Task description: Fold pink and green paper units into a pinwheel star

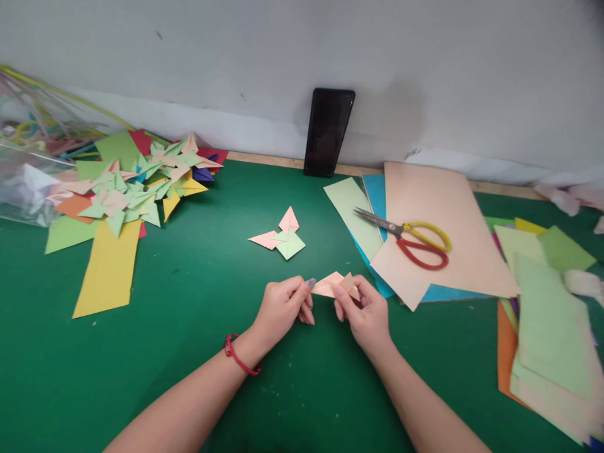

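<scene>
A folded piece of peach paper [330, 284] is held between my two hands, just above the green table. My left hand [286, 301], with a red bracelet at its wrist, pinches the paper's left tip between thumb and fingers. At the other end, my right hand [365, 311] grips the paper, thumb on the near side; a small flap stands up there. Just beyond lies a partly joined origami piece [289, 242], light green with two pink points.
Scissors [401, 231] with yellow and red handles lie on peach sheets [443, 220] at right. A phone [329, 132] leans on the wall. Folded paper stars [123, 195] are heaped at left by a plastic bag [28, 182]. Loose green paper [552, 327] lies far right.
</scene>
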{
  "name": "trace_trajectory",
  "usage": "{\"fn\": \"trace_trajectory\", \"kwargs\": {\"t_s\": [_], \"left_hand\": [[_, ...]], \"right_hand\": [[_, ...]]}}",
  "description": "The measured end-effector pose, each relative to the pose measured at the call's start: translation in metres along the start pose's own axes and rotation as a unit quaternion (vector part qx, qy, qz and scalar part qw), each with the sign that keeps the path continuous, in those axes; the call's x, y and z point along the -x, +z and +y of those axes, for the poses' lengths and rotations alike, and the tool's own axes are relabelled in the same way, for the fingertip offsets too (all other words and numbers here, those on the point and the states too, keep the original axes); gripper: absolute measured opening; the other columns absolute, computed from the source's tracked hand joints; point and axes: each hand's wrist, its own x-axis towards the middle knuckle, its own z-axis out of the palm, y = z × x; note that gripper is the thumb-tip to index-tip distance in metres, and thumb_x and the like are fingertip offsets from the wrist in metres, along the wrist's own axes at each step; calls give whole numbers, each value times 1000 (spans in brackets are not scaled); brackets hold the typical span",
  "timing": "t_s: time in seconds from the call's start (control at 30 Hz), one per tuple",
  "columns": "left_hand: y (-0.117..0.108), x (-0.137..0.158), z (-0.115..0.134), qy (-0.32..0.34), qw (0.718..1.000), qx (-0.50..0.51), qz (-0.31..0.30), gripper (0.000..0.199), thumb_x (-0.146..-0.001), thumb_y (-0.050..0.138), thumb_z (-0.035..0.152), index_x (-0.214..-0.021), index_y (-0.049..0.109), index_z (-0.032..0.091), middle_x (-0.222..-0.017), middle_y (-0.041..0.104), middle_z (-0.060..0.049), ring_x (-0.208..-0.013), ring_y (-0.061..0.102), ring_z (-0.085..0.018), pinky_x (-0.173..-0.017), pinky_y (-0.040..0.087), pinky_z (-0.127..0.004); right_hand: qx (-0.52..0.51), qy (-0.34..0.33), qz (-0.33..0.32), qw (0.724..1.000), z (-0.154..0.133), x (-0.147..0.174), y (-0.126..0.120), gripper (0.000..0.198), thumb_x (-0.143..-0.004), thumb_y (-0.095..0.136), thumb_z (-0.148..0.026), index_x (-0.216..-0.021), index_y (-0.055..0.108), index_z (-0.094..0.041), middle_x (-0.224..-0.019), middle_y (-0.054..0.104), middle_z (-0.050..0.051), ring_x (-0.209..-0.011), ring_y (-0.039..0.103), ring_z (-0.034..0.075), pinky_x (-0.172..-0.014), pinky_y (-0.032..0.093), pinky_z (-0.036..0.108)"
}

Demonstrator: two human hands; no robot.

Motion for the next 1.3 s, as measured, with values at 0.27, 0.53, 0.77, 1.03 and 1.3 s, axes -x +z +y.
{"fn": "trace_trajectory", "kwargs": {"t_s": [0.27, 0.53, 0.77, 1.03, 1.3], "left_hand": [[1, 0, -4, -1, 1000, 16, 2, 44, -87, 40, 48, -57, 50, 15, -40, 59, 0, -35, 54, -9, -42, 46, -18], [-1, -2, -1, 29, 998, 52, -19, 37, -87, 39, 46, -74, 55, 14, -59, 66, -4, -53, 63, -13, -51, 50, -22], [-3, -2, 3, 48, 994, -4, -94, 26, -85, 49, 38, -81, 58, 14, -69, 67, -4, -65, 63, -13, -61, 50, -23], [-2, -1, 3, 44, 994, -1, -96, 27, -86, 48, 38, -76, 56, 14, -69, 68, -5, -64, 64, -14, -62, 51, -25], [-5, -1, 8, 47, 987, -35, -147, 25, -87, 45, 33, -78, 58, 14, -75, 67, -4, -71, 63, -13, -66, 48, -23]], "right_hand": [[6, -2, 1, 1000, 1, -1, 0, 21, -83, 56, -27, -66, 46, -19, -44, 47, -8, -39, 41, 6, -42, 32, 19], [3, 4, -4, 1000, 1, 0, 0, 20, -84, 55, -29, -68, 47, -19, -44, 47, -8, -38, 40, 6, -42, 31, 19], [23, 4, -43, 999, 0, -1, 0, 21, -84, 55, -30, -67, 49, -20, -45, 48, -7, -41, 40, 8, -45, 32, 21], [33, 17, -47, 998, 1, 0, -1, 24, -85, 51, -35, -67, 47, -20, -45, 50, -6, -41, 42, 9, -46, 33, 22], [32, 2, -65, 997, -1, 0, -4, 24, -85, 52, -32, -64, 48, -20, -43, 50, -6, -40, 44, 9, -46, 35, 23]]}}
